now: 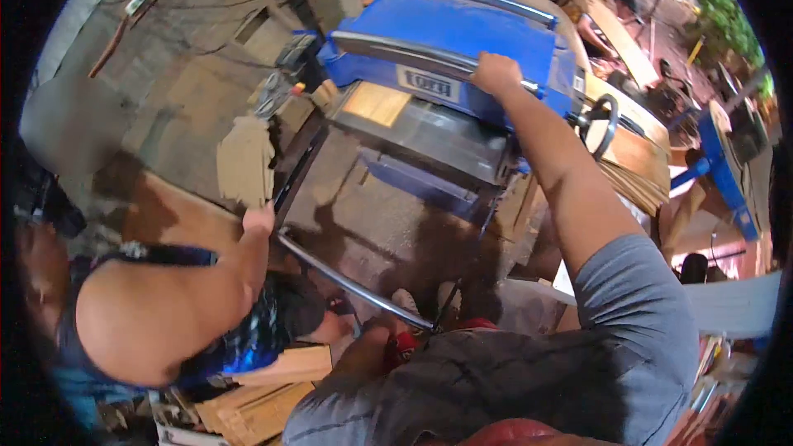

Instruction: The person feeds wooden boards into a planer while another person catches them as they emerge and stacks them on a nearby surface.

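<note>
My right hand (497, 74) is closed over the front chrome roller bar (396, 45) on top of a blue thickness planer (462, 21). My right arm stretches forward to it. A short light wooden board (376, 105) lies on the planer's metal bed (450, 136), at the left of its opening. Of my left arm, only the grey sleeve and part of the forearm (355, 366) show, low beside my body. My left hand (378, 339) is mostly hidden, its fingers not readable. A black handwheel (603, 126) sits at the planer's right side.
At left, a co-worker's hand (258, 219) touches a stack of thin wooden pieces (246, 161). A chrome roller bar (355, 281) stands before my feet. Wooden boards (264, 396) lie bottom left, and a blue-rimmed machine (727, 169) stands right. Another person (599, 33) is at the back.
</note>
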